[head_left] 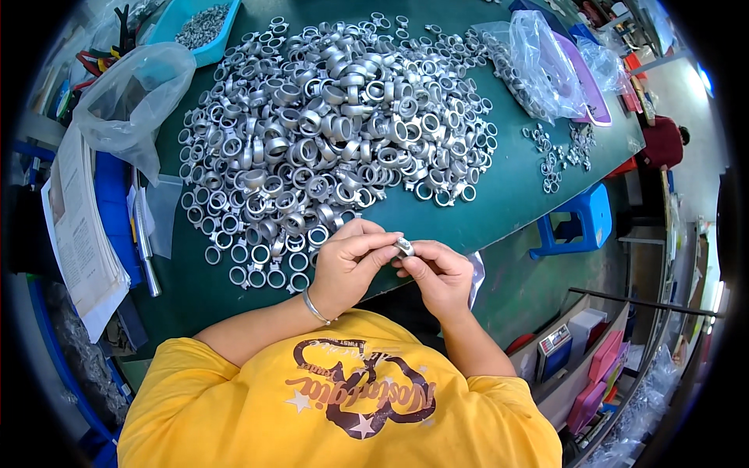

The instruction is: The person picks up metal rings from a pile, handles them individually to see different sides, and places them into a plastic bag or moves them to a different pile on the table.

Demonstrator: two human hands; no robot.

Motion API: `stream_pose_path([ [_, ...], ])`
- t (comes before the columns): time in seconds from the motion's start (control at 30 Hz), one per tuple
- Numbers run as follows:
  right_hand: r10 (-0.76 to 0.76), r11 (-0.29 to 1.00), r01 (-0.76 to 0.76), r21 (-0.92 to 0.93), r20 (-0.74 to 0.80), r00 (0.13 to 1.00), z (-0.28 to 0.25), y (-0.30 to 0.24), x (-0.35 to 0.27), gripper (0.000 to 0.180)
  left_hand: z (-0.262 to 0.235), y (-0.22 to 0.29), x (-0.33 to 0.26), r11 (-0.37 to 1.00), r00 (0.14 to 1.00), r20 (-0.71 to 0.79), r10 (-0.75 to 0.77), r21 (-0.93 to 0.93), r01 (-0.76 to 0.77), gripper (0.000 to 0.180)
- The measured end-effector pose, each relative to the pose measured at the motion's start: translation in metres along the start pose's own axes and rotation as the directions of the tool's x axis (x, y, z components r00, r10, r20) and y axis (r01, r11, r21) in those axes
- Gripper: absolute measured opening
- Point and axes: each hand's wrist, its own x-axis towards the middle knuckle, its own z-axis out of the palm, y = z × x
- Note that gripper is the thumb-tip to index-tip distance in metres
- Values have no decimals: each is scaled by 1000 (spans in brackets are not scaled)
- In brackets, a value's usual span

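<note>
Close above the lap, at the near edge of the green worktop (507, 195), the left hand (349, 265) and the right hand (438, 274) meet with fingertips curled in toward each other, and both pinch one small silvery metal ring fitting (404, 247) between them. Neither hand is open; each is closed lightly round the piece, the left from its left side and slightly above, the right from its right side and below. The fitting sits right between the two hands, so neither is clearer nearer, and it is too small to tell which way its axis points. A thin bangle (315, 307) circles the left wrist. Just beyond the left hand begins a broad heap of like metal rings (335, 132), spreading away over the worktop. Farther off to the right of the hands lies a small scatter of rings (558, 156) beside clear plastic bags (538, 62); far to the left, another bag (133, 93) and a blue tray (199, 31).
</note>
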Motion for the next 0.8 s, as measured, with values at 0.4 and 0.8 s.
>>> stream_pose_path([
  [0.4,-217,936,220,-274,43,975,0,-6,5,16,1,9,2,999,999,-14,33,40,-32,22],
  [0.8,-273,917,249,-310,-34,961,-14,-2,13,23,4,10,2,993,998,-10,56,108,-55,16],
])
